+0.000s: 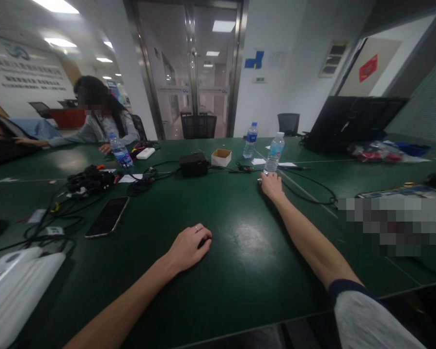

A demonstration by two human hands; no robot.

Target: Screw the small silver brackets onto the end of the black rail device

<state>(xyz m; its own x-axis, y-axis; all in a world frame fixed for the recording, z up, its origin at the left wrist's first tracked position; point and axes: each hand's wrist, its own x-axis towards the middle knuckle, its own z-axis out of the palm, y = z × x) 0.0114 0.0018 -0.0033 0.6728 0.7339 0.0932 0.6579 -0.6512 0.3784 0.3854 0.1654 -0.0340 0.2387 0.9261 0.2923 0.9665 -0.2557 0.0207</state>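
Note:
My left hand (189, 248) rests on the green table (240, 276), with a ring on one finger. Its fingers curl loosely, a gap shows beside the thumb, and nothing is visible in it. Further out, my right hand (272, 185) lies at the foot of a clear water bottle (275, 152) with a pale blue label. Its fingers are bent and closed. A small shiny bit (259, 181) shows at its left side, too small to name. The bottle stands upright just behind the fingers; I cannot tell whether they touch it.
Left of me lie a phone (108, 216), tangled cables and a white device (20, 291). Further back are a black box (194, 164), a small open carton (221, 158) and another bottle (250, 140). A person (105, 116) sits across at the left. A black case (352, 121) stands right.

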